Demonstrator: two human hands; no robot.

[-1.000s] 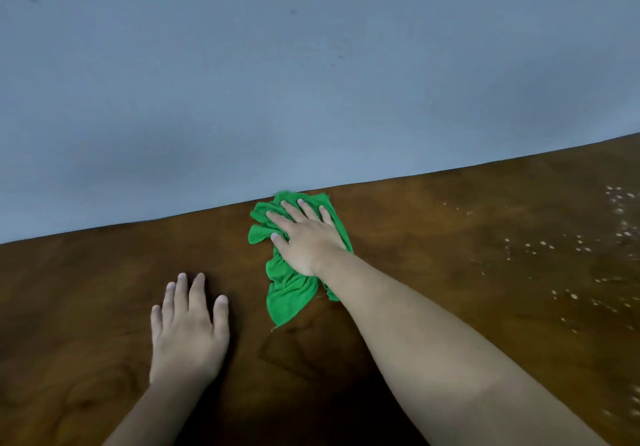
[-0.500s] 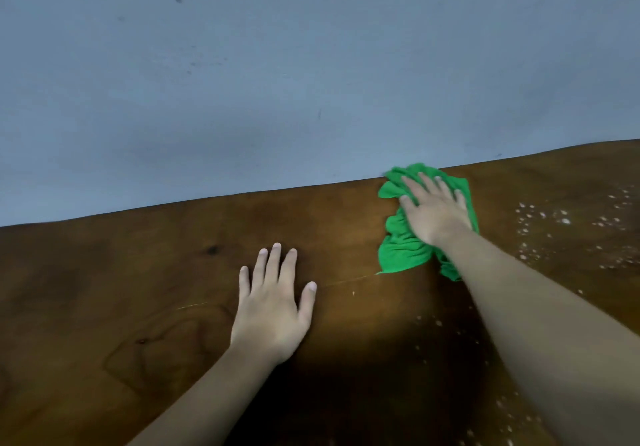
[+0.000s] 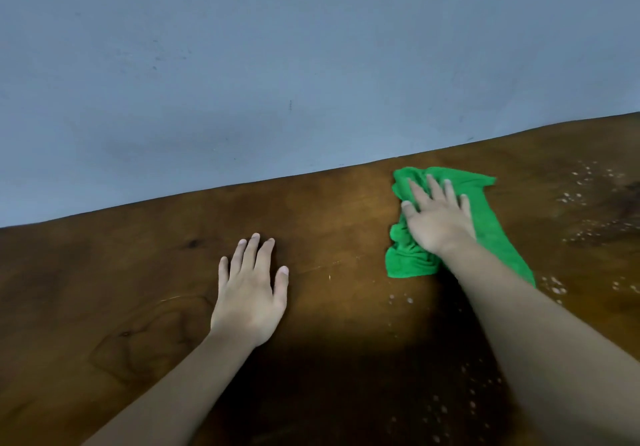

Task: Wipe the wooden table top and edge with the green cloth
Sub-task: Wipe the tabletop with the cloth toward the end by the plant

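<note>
The brown wooden table top (image 3: 138,307) fills the lower half of the view. A crumpled green cloth (image 3: 491,224) lies on it near the far edge, right of centre. My right hand (image 3: 438,219) presses flat on the cloth, fingers spread toward the wall. My left hand (image 3: 251,293) rests palm down on the bare wood to the left, fingers apart, holding nothing. Pale droplets or specks (image 3: 588,210) dot the wood right of the cloth, and more lie near my right forearm.
A blue-grey wall (image 3: 277,65) rises directly behind the table's far edge (image 3: 242,184). Nothing else stands on the table in view.
My right hand has slid the green cloth rightward along the far edge toward the speckled area, and the cloth now trails lower right. My left hand has stayed flat on the wood.
</note>
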